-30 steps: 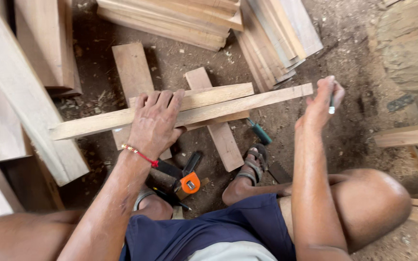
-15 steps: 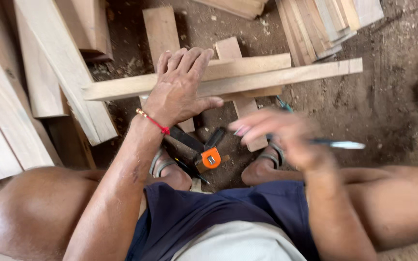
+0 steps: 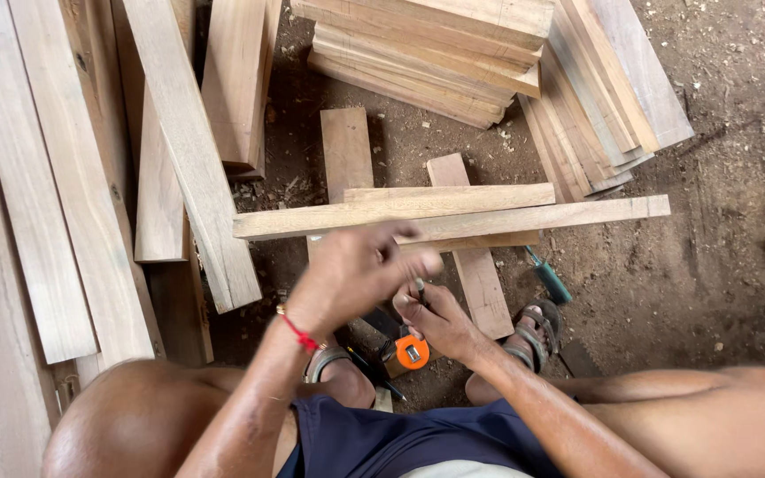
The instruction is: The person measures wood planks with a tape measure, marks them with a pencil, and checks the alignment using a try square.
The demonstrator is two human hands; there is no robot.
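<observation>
Below the long plank [image 3: 524, 217], hands together, right hand [image 3: 436, 323] pinching a pen [image 3: 420, 290], left hand [image 3: 356, 270] loosely curled, orange tape measure [image 3: 411, 351] beneath.

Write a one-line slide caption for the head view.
Seated person's left hand and right hand meet over a pen, above an orange tape measure.

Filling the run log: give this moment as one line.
left hand: raised over strips | right hand: holds pen | wood strips: on supports, untouched | tape measure: on ground
</observation>
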